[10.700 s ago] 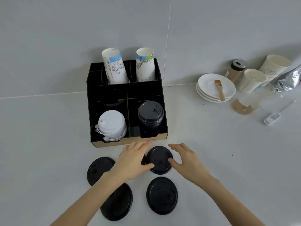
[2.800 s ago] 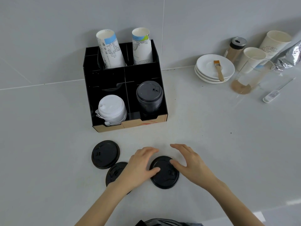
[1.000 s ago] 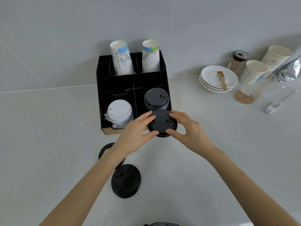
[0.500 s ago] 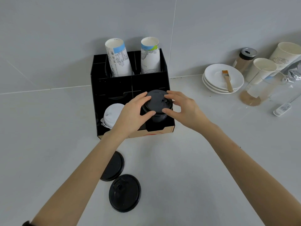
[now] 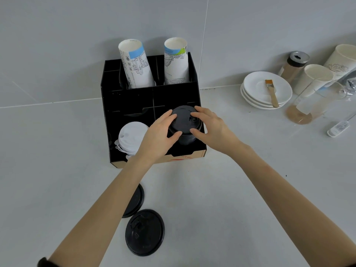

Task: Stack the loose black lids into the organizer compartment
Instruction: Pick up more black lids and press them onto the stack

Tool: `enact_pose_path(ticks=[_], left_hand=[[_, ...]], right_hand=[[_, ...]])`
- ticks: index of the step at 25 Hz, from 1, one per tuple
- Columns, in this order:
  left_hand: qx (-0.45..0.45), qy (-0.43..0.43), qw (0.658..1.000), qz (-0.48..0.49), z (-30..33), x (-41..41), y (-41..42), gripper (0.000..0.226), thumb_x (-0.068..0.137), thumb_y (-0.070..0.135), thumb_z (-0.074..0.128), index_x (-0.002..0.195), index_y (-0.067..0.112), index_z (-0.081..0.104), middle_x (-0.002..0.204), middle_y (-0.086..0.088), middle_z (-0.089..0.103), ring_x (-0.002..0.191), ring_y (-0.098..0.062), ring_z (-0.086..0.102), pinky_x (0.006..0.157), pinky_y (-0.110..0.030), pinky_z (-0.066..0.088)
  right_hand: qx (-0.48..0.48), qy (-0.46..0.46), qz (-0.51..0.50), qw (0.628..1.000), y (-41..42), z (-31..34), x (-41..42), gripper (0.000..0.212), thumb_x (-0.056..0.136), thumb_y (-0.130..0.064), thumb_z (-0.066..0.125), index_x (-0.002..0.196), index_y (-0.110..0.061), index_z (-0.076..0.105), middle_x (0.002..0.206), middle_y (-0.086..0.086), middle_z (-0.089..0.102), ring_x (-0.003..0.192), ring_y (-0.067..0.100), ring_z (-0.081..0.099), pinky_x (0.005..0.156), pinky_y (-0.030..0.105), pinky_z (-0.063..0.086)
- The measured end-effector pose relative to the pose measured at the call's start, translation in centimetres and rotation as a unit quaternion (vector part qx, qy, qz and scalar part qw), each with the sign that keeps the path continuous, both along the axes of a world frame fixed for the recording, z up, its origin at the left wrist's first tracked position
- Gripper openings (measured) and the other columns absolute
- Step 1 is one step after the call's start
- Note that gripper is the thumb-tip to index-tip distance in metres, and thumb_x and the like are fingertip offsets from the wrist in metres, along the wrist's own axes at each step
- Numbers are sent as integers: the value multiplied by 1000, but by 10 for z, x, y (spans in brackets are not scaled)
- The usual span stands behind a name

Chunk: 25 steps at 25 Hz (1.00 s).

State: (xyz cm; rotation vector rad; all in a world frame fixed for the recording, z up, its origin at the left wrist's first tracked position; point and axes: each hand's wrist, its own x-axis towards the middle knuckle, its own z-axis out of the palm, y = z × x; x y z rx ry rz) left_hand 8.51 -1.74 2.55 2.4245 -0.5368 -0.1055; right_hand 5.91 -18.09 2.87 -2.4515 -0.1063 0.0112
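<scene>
A black lid [image 5: 184, 120] sits on top of the stack of black lids [image 5: 185, 138] in the front right compartment of the black organizer [image 5: 134, 101]. My left hand [image 5: 158, 135] grips the lid's left rim and my right hand [image 5: 211, 128] grips its right rim. Two loose black lids lie on the counter in front: one [image 5: 144, 232] fully visible, the other [image 5: 134, 201] partly hidden under my left forearm.
White lids [image 5: 131, 135] fill the front left compartment; two paper cup stacks [image 5: 134, 64] [image 5: 175, 62] stand at the back. To the right are white saucers [image 5: 267, 89] with a brush, a shaker [image 5: 294, 63], paper cups [image 5: 316, 78], a glass [image 5: 310, 106] and a thermometer [image 5: 339, 128].
Both hands carried the lid from the counter up to the organizer and set it down onto the black stack; they still hold its rim.
</scene>
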Motion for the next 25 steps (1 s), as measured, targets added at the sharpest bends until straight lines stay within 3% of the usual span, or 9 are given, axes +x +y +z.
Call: enact_pose_path(ticks=[17, 25], left_hand=[[16, 17, 1000, -7, 3, 4, 2, 55, 84, 22, 56, 133, 11, 32, 148, -10, 26, 136, -25, 25, 110, -35, 25], [-3, -12, 1000, 5, 9, -22, 40, 50, 85, 18, 56, 130, 11, 36, 139, -9, 40, 128, -23, 36, 99, -22, 23]], right_hand=[[22, -40, -28, 999, 5, -6, -8, 57, 82, -23, 61, 131, -14, 35, 148, 7, 31, 134, 24, 30, 109, 37, 29], [39, -80, -31, 996, 26, 4, -35, 49, 83, -15, 59, 128, -12, 41, 142, 8, 39, 132, 22, 35, 110, 35, 29]])
